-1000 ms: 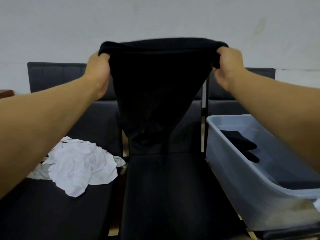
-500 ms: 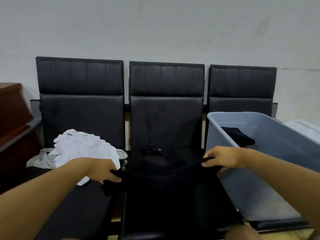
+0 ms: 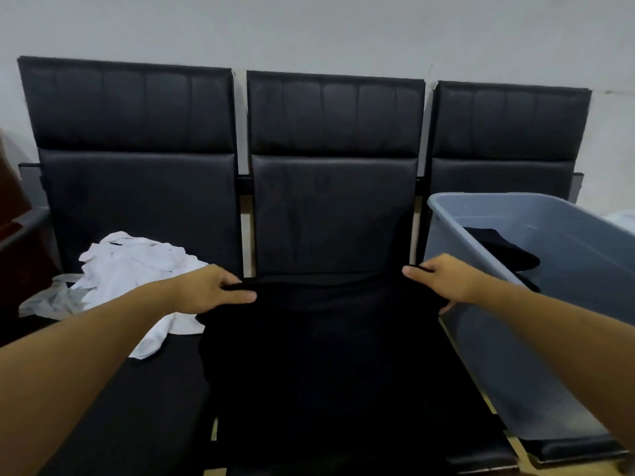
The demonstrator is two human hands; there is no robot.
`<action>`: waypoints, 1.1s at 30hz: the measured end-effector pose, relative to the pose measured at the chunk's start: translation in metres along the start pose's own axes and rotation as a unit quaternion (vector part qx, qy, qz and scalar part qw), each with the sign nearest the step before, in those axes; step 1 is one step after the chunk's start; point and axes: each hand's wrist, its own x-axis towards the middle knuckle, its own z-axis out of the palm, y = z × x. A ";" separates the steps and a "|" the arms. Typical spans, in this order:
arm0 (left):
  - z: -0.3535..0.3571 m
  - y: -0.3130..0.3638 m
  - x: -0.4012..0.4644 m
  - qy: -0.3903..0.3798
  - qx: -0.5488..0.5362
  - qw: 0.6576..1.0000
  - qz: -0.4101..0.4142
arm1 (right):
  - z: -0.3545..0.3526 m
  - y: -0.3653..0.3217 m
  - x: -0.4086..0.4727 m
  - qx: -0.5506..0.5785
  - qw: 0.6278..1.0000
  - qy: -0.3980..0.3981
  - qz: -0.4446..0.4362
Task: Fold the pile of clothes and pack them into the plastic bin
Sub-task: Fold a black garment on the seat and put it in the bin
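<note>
My left hand (image 3: pixel 209 290) and right hand (image 3: pixel 438 281) each pinch a far corner of the black garment (image 3: pixel 326 355) spread over the middle seat (image 3: pixel 330 218), white clothes pile (image 3: pixel 137 269) left, plastic bin (image 3: pixel 498 304) right.

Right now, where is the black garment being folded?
In the head view, the black garment lies spread on the middle seat, between the white clothes pile on the left seat and the plastic bin on the right; both hands pinch its far edge.
</note>
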 end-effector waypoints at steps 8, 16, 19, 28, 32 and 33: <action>0.051 -0.074 0.116 0.100 -0.007 0.992 -0.071 | 0.063 0.055 0.141 -0.068 0.993 0.084 0.038; 0.092 -0.106 0.177 0.132 0.025 0.981 -0.140 | 0.108 0.095 0.229 -0.107 0.980 0.074 0.150; 0.103 -0.105 0.182 0.192 0.027 0.973 -0.129 | 0.119 0.091 0.230 -0.156 0.961 0.170 0.152; 0.210 -0.008 0.108 0.169 0.191 0.964 0.077 | 0.205 0.048 0.197 -0.223 0.889 -0.017 -0.399; 0.271 -0.002 0.070 0.160 0.256 0.951 0.069 | 0.230 0.050 0.185 -0.287 0.874 -0.104 -0.378; 0.274 -0.006 0.067 0.168 0.260 0.948 0.075 | 0.233 0.053 0.183 -0.291 0.879 -0.103 -0.363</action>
